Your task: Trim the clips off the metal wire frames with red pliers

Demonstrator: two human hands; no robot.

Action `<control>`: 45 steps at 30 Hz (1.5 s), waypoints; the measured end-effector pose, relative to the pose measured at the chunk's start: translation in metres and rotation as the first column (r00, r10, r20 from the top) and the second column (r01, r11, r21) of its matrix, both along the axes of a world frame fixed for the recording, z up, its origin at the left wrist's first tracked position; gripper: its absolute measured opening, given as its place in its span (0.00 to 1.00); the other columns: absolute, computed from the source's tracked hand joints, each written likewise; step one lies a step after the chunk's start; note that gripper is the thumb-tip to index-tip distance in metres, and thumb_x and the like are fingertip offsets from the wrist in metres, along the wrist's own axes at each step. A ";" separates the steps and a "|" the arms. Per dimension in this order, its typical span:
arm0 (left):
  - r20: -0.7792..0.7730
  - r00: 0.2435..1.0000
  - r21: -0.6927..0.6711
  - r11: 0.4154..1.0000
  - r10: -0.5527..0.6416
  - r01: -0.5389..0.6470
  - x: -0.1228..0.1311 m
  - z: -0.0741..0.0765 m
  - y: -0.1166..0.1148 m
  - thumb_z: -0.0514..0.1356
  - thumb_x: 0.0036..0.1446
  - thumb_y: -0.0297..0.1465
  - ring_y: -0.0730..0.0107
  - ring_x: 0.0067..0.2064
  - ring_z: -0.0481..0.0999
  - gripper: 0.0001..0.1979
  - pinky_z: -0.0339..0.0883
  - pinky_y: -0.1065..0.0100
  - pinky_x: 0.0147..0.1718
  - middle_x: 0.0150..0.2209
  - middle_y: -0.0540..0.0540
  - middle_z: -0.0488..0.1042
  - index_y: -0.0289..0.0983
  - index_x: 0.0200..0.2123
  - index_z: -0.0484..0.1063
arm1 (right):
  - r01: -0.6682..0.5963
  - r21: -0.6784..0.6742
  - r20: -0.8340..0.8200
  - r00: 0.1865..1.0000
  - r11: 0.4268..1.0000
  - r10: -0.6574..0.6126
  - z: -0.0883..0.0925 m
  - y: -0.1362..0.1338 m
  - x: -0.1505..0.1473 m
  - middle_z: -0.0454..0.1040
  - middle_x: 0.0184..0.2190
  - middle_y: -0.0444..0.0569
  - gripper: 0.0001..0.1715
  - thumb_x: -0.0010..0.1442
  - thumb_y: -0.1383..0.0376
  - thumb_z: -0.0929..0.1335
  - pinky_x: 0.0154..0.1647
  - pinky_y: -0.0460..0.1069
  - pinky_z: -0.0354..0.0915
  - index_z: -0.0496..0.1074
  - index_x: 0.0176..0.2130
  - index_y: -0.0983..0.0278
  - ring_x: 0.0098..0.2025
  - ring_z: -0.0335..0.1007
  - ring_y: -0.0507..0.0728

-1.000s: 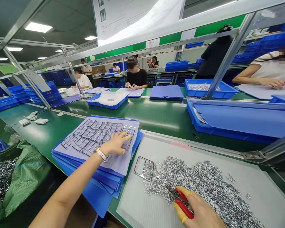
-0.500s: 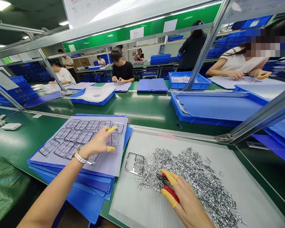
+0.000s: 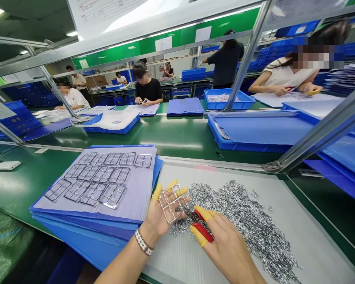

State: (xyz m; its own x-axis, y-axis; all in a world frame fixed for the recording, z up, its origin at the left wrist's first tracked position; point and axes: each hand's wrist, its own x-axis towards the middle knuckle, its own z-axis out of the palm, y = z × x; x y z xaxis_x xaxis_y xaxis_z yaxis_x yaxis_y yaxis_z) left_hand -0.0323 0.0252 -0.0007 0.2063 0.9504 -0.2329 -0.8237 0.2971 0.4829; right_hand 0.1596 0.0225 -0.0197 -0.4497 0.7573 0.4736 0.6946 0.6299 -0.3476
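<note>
My left hand (image 3: 157, 219), yellow covers on its fingertips, is turned palm up over the mat's left side. A square metal frame (image 3: 172, 202) with thin cross bars and small pieces on it lies across its fingers. My right hand (image 3: 221, 240), also with yellow finger covers, is closed round red-handled nippers (image 3: 203, 232). Their dark jaws are close to the frame's right edge; whether they touch it I cannot tell. Behind and beside both hands spreads a heap of small shiny metal pieces (image 3: 239, 213) on the whitish mat (image 3: 162, 260).
Left of the mat, a stack of blue folders (image 3: 106, 240) carries a pale sheet (image 3: 137, 201) with rows of similar frames (image 3: 112, 196). Beyond are a blue tray (image 3: 254, 146), a slanting metal post (image 3: 319, 132) and several people (image 3: 148, 88) working across the bench.
My left hand has moved right and down from the sheet to the mat, bringing a frame and turning palm up. The frame lying on the mat no longer shows. The right hand stays near the heap.
</note>
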 end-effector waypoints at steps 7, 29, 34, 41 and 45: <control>-0.113 0.989 0.012 0.995 0.098 -0.098 0.020 -0.026 0.001 0.50 0.58 0.51 0.52 0.49 0.74 0.33 0.63 0.54 0.50 0.48 0.36 0.75 0.34 0.58 0.65 | 0.092 -0.097 0.216 0.974 0.991 -0.069 0.021 0.001 -0.033 0.75 0.34 0.50 0.19 0.57 0.63 0.65 0.38 0.54 0.64 0.69 0.49 0.62 0.38 0.70 0.60; -0.274 0.949 0.098 0.987 0.153 -0.130 0.018 -0.032 0.000 0.50 0.58 0.51 0.54 0.52 0.72 0.30 0.60 0.56 0.53 0.50 0.39 0.74 0.39 0.56 0.68 | 0.138 -0.171 0.318 0.945 0.976 -0.078 0.033 0.006 -0.044 0.74 0.34 0.50 0.15 0.57 0.60 0.66 0.35 0.53 0.59 0.70 0.45 0.60 0.38 0.70 0.61; -0.302 0.941 0.110 0.986 0.150 -0.122 0.018 -0.034 -0.001 0.50 0.59 0.50 0.54 0.53 0.71 0.29 0.59 0.55 0.55 0.50 0.41 0.75 0.41 0.57 0.67 | 0.137 -0.201 0.296 0.952 0.970 -0.073 0.035 0.005 -0.043 0.74 0.36 0.50 0.17 0.58 0.60 0.65 0.37 0.53 0.60 0.70 0.47 0.59 0.39 0.70 0.61; -0.331 0.928 0.104 0.985 0.168 -0.141 0.018 -0.035 0.000 0.52 0.57 0.51 0.53 0.55 0.70 0.30 0.59 0.55 0.55 0.53 0.40 0.73 0.41 0.56 0.68 | 0.140 -0.225 0.298 0.952 0.964 -0.069 0.041 0.005 -0.042 0.75 0.37 0.50 0.17 0.58 0.60 0.65 0.38 0.54 0.59 0.70 0.47 0.59 0.40 0.70 0.62; -0.307 0.938 0.102 0.985 0.161 -0.136 0.017 -0.037 0.001 0.52 0.57 0.51 0.52 0.53 0.71 0.30 0.58 0.53 0.56 0.51 0.39 0.74 0.39 0.55 0.69 | 0.147 -0.238 0.300 0.951 0.960 -0.071 0.044 0.003 -0.044 0.75 0.38 0.50 0.14 0.58 0.60 0.65 0.40 0.54 0.59 0.71 0.45 0.60 0.41 0.70 0.62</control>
